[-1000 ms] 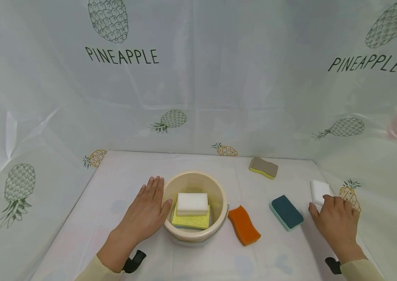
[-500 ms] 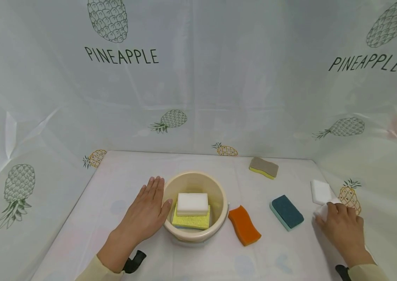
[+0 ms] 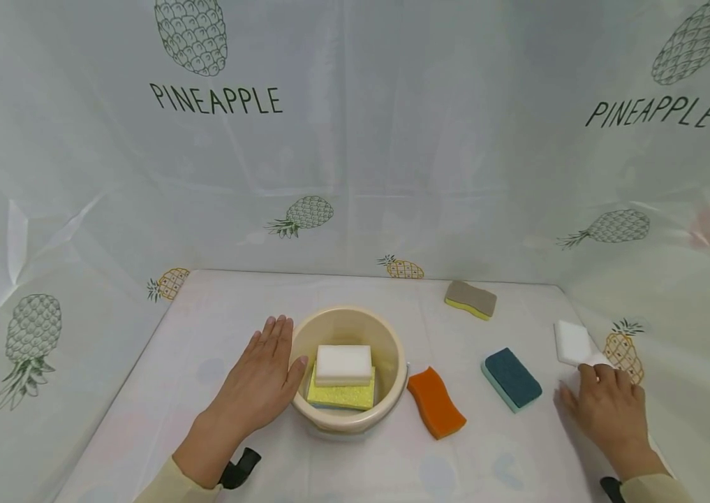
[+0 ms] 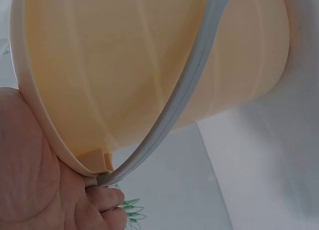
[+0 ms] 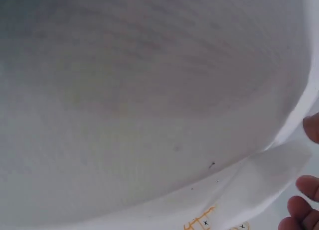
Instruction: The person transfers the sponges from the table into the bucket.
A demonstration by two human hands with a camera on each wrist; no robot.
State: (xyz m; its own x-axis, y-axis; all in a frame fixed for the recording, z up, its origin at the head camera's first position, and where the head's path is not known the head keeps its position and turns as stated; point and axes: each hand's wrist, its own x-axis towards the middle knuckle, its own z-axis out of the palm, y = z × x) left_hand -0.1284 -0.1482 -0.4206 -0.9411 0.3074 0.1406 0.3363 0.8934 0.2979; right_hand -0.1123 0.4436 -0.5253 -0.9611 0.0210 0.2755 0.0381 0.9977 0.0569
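Note:
A cream bucket (image 3: 313,335) stands near the middle of the table. My left hand (image 3: 254,388) rests along its left rim with the fingers straight; in the left wrist view that hand (image 4: 40,180) touches the rim by the grey handle (image 4: 172,108). Inside the bucket a white sponge (image 3: 343,365) lies on a yellow sponge (image 3: 341,397). At the table's right edge my right hand (image 3: 612,412) is over the white tablecloth, just below another white sponge (image 3: 572,342). The right wrist view has the fingertips (image 5: 309,187) beside a raised cloth fold (image 5: 264,180), thumb apart from them.
Right of the bucket lies an orange sponge (image 3: 436,404). A dark teal sponge (image 3: 512,378) is between it and my right hand. Farther back sits a grey-and-yellow sponge (image 3: 470,300). A pineapple-print sheet (image 3: 424,161) hangs behind the table and at both sides.
My right hand has moved toward me and slightly right from the white sponge, pinched up the cloth below it, then let its thumb come away. The left hand has stayed still.

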